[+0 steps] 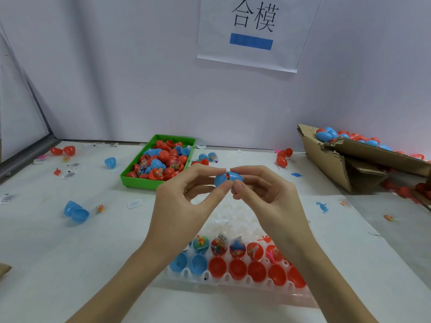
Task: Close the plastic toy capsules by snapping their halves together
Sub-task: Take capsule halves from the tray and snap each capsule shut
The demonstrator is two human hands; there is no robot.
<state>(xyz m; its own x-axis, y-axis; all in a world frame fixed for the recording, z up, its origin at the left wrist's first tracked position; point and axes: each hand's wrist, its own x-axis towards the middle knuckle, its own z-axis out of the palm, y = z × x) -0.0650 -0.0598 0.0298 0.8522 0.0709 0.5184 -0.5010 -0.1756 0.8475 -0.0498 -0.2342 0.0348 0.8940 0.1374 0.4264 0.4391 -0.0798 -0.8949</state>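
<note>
Nearest, a white moulded tray (233, 279) holds a row of empty blue and red capsule halves and, behind them, halves loaded with small toys. Above it the left hand (186, 199) and right hand (265, 194) pinch a blue capsule (227, 179) between thumbs and forefingers, a narrow gap showing at the seam, so the closing step is under way and likely needs a squeeze. Beyond sit a green bin (130, 177) of loose halves and a cardboard box (331, 164) of capsules.

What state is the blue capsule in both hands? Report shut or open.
Not fully shut: the blue capsule shows a red-lined gap between halves, pinched by left hand and right hand.
</note>
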